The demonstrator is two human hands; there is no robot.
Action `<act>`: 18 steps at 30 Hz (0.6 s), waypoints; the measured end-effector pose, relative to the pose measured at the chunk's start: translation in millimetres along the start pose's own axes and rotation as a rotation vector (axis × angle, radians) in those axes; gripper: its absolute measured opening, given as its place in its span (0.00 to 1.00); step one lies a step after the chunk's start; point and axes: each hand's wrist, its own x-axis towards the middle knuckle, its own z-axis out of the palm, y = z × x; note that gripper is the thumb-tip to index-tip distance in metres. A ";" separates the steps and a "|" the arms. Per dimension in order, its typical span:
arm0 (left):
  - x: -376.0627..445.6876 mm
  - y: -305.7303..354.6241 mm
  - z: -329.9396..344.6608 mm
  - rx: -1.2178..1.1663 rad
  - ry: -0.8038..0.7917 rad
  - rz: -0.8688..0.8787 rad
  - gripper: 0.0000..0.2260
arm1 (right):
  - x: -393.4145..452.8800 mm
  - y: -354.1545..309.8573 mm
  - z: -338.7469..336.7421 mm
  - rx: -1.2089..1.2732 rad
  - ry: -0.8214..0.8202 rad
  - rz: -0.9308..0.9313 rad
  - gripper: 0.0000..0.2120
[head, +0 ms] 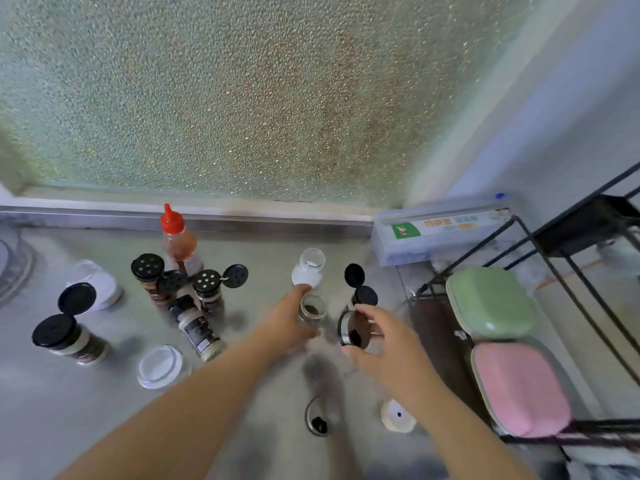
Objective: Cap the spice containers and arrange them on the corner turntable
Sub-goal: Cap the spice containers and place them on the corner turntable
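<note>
Left hand [287,323] gripped small open glass jar of brown spice [312,310], right hand [384,344] held round metal-rimmed lid [351,330] (crooked seating risked spilling).

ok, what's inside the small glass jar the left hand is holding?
The open glass jar in the left hand holds a dark brown spice at the bottom. The level can't be judged, since fingers cover its near side. The right hand holds its lid beside it, not on.

open jar [312,309] between shaker cluster [194,289] left, rack [554,271] right
</note>
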 end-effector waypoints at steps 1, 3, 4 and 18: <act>4.4 -0.2 1.7 -0.027 -0.003 -0.005 0.27 | 1.4 2.4 -2.4 -0.001 -0.022 -0.004 0.28; 5.7 1.2 2.9 -0.063 0.000 -0.015 0.23 | 5.2 4.5 -4.7 -0.004 -0.040 -0.016 0.28; 4.1 1.6 2.3 -0.087 0.003 -0.020 0.22 | 7.4 3.3 -5.9 -0.012 -0.042 -0.029 0.28; -108.6 47.5 -109.4 0.044 0.221 0.266 0.27 | 12.7 -126.2 -43.1 -0.128 -0.335 -0.492 0.28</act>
